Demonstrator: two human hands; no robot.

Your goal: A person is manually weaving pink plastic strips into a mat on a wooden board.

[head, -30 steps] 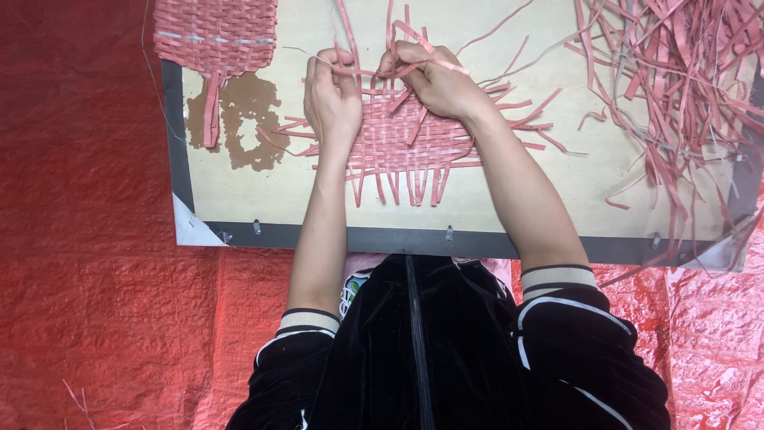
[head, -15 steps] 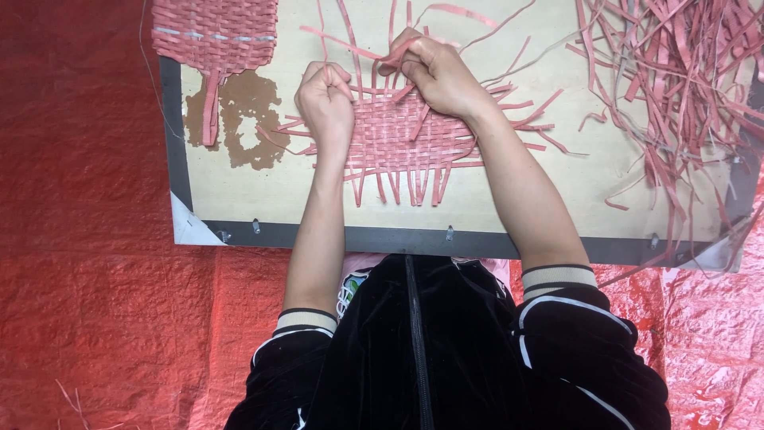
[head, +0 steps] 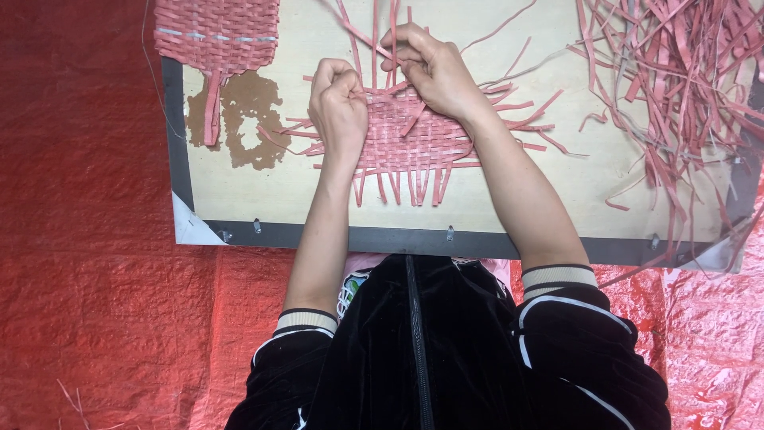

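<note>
On the pale wooden board [head: 302, 191]: half-woven pink strip mat [head: 414, 143], left hand [head: 338, 107] fisted on it, right hand [head: 434, 68] pinching one loose pink strip [head: 358, 36]. Risk: a hard tug could likely snap that strip or slacken the weave.

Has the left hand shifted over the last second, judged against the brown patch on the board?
Yes. The left hand has slid slightly toward the person, down the woven mat, staying right of the brown patch.
</note>
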